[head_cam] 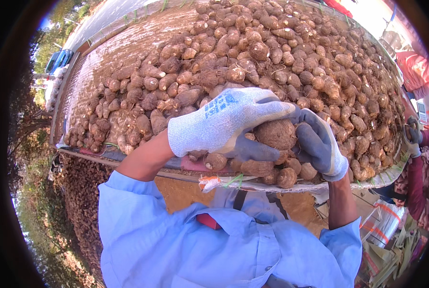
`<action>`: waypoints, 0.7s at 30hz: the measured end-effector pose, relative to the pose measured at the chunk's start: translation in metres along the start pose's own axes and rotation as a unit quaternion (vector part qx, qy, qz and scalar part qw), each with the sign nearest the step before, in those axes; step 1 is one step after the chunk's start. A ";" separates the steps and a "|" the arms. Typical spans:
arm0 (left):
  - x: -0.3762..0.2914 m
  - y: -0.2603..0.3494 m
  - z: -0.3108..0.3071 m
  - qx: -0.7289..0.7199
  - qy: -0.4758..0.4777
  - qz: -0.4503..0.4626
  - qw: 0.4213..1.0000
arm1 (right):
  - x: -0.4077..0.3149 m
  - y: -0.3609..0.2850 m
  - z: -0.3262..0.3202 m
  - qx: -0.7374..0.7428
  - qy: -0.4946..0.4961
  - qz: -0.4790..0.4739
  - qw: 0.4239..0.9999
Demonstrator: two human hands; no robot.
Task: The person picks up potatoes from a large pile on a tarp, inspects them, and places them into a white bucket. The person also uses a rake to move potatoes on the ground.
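Observation:
A large brown, hairy taro corm sits between my two gloved hands, above the table's near edge. My left hand, in a pale knit glove with a grey coated palm, wraps it from the left, fingers over the top and thumb below. From the right, my right hand closes on it with bent fingers, in a matching glove. The fingertips of both hands meet at the corm's upper right. Smaller taro corms lie just beneath, along the edge.
A broad heap of taro covers much of the raised table; its muddy surface shows at upper left. Another pile lies lower left. At right, a co-worker's gloved hand is by the heap, near wrapped bundles.

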State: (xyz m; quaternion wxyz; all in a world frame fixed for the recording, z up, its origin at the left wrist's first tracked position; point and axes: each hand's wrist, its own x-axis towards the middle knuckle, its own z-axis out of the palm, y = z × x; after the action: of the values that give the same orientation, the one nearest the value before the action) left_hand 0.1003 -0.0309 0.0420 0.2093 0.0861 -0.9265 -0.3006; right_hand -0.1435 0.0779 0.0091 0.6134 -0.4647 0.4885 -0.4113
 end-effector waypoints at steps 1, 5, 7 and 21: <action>-0.002 0.001 0.010 -0.072 -0.032 -0.039 0.996 | -0.002 0.002 0.000 -0.009 -0.010 0.000 1.000; -0.007 0.004 0.051 -0.097 0.115 -0.064 0.987 | 0.004 0.018 0.004 -0.028 0.036 -0.084 0.995; -0.007 0.005 0.067 -0.019 0.176 -0.081 0.981 | 0.005 0.028 0.008 -0.343 0.136 -0.313 0.875; -0.040 -0.003 0.047 -0.134 0.213 -0.132 0.959 | 0.034 0.011 -0.038 -0.319 0.247 -0.151 0.902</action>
State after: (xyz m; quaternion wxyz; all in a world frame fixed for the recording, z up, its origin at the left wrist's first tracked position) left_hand 0.1161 0.0029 -0.0073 0.3705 0.2406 -0.7917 -0.4219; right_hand -0.1734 0.0412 -0.0126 0.2223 -0.5876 0.6533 -0.4225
